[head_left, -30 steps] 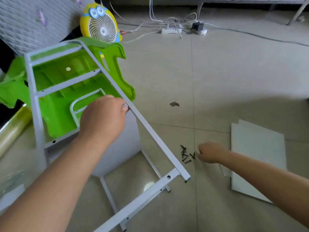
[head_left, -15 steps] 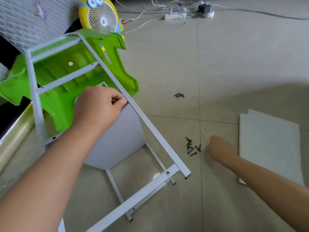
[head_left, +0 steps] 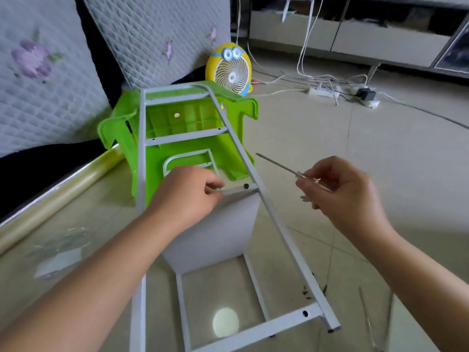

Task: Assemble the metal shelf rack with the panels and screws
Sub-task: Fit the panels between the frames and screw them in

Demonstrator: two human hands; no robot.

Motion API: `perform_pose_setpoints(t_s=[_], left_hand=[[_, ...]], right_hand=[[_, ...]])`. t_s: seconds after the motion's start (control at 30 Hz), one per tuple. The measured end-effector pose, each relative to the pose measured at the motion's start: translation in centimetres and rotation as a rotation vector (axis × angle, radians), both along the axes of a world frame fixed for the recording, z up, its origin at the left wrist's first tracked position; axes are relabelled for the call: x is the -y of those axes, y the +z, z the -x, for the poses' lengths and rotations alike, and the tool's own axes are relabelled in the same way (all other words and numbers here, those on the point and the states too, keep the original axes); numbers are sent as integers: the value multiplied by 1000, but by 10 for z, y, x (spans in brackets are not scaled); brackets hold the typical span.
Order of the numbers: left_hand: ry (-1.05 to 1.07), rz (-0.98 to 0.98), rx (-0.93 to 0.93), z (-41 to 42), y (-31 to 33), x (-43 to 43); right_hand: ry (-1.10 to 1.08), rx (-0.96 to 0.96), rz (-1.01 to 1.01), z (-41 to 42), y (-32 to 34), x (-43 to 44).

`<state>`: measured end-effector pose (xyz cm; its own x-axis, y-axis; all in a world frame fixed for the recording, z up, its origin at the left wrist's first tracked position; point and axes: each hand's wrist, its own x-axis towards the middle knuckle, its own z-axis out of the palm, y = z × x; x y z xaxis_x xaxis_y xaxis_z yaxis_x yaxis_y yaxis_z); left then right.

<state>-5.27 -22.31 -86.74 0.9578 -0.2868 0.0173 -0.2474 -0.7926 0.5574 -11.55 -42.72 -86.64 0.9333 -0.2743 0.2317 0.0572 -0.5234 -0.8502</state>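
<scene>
Two hands [head_left: 187, 199] [head_left: 347, 196], one screwdriver [head_left: 279, 166], one rack frame [head_left: 141, 148], one panel [head_left: 215, 232] — plus one green stool [head_left: 177, 118], one fan [head_left: 232, 74].

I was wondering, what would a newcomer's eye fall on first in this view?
Most likely the bright green stool, lying on its side in the upper middle, seen through the white rack frame. Next come the two hands in the foreground: the left hand pinches a crossbar beside a dark screw, and the right hand, further right, holds a thin screwdriver.
</scene>
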Motion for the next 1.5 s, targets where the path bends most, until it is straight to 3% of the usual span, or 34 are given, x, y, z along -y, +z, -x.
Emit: perform_pose_setpoints(t_s=[0.23, 0.3, 0.47, 0.57, 0.83, 1.5], left_hand=[[-16, -210, 40, 3, 1, -17], [-27, -261, 51, 1, 2, -16], [-54, -428, 136, 1, 2, -12], [-77, -562, 197, 1, 0, -8], [-124, -658, 210, 1, 2, -4], [-127, -600, 224, -3, -4, -8]], right_hand=[[126, 67, -356, -15, 9, -24], [163, 132, -289, -19, 11, -27], [226, 325, 142, -26, 16, -28], [246, 385, 304, -33, 22, -26], [300, 324, 247, -37, 31, -32], [314, 144, 481, -40, 50, -33]])
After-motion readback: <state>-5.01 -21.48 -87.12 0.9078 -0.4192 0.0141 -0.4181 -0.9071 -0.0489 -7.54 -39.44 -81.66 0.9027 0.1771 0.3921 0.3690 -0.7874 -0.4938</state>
